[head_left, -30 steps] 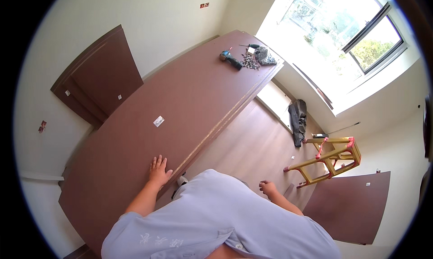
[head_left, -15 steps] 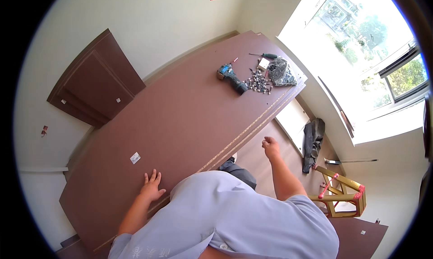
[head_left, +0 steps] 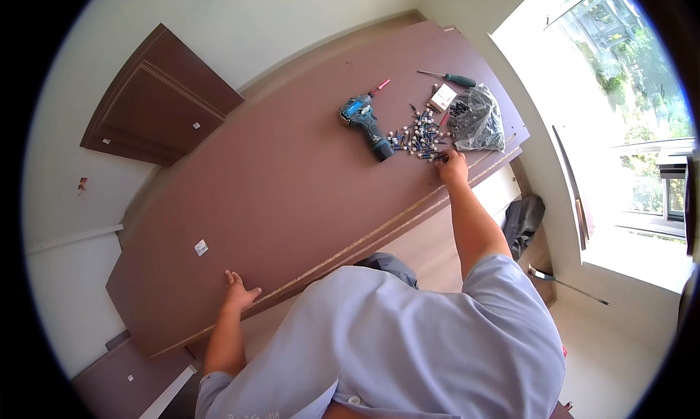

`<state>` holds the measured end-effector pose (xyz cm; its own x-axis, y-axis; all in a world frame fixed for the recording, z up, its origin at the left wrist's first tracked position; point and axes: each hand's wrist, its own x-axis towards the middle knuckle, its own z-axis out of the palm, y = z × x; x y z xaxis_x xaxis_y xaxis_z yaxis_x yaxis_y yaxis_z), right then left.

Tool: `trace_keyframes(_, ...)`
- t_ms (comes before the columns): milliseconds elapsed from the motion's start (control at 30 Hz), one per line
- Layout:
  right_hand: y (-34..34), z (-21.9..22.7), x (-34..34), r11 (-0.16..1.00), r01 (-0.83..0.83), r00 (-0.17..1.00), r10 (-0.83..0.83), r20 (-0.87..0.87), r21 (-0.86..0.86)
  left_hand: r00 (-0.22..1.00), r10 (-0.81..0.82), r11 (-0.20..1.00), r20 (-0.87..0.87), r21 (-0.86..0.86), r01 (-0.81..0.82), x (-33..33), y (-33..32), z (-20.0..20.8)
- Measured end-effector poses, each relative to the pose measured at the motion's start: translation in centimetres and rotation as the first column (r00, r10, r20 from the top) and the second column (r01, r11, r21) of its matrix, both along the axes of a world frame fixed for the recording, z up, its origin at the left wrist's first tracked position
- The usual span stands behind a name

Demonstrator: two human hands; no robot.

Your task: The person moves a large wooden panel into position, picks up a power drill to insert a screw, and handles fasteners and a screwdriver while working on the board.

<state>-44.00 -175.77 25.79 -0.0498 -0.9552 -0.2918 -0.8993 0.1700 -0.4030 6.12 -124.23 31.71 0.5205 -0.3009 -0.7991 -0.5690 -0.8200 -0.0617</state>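
My left hand lies on the brown panel near its front edge, fingers apart and holding nothing. At the right end of the panel, my right hand is at the near side of a pile of small connecting bolts with white and dark parts. Its fingertips are curled together over a small dark piece there, too small to make out. Just beyond that hand rests a clear plastic bag of dark fittings. A blue and black cordless drill with a reddish bit lies left of the pile.
Behind the pile are a small white box and a green-handled screwdriver. A brown door panel leans on the left wall. On the floor at right lie a dark bag and a long-handled brush-like tool, below the window.
My right hand has moved from beside the panel, forward to the bolt pile. My left hand stays on the panel, nearer its front edge. The view has shifted, and the yellow ladder has left it.
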Motion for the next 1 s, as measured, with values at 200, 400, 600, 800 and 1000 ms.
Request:
trace_keyframes(200, -0.5, 1.2, 0.0, 0.998, -0.045, 0.992, 0.051, -0.114, 0.050, 1.000, 0.007, 0.998, 0.012, 0.063, -0.008, -1.0, -1.5, 1.1)
trace_keyframes(400, -1.0, 0.1, -0.3, 0.999, -0.026, 0.993, 0.028, -0.114, 0.019, 0.997, -0.060, 0.994, 0.052, 0.096, 0.055, -0.4, -0.5, -0.5)
trace_keyframes(600, 3.6, 0.4, 0.5, 0.954, 0.289, 0.908, -0.249, 0.337, -0.073, 0.998, -0.050, 0.986, 0.026, 0.160, 0.045, 0.1, -4.0, 0.7)
trace_keyframes(800, 17.9, 8.1, 10.1, 0.942, -0.332, 0.744, 0.289, 0.602, -0.043, 0.944, 0.030, 0.803, -0.327, -0.555, -0.218, -4.2, -12.2, -1.7)
trace_keyframes(1000, 22.3, 12.5, 17.0, 0.710, -0.653, 0.560, 0.687, 0.463, -0.263, -0.241, 0.148, 0.517, -0.959, 0.283, -0.808, -14.5, -22.5, 3.7)
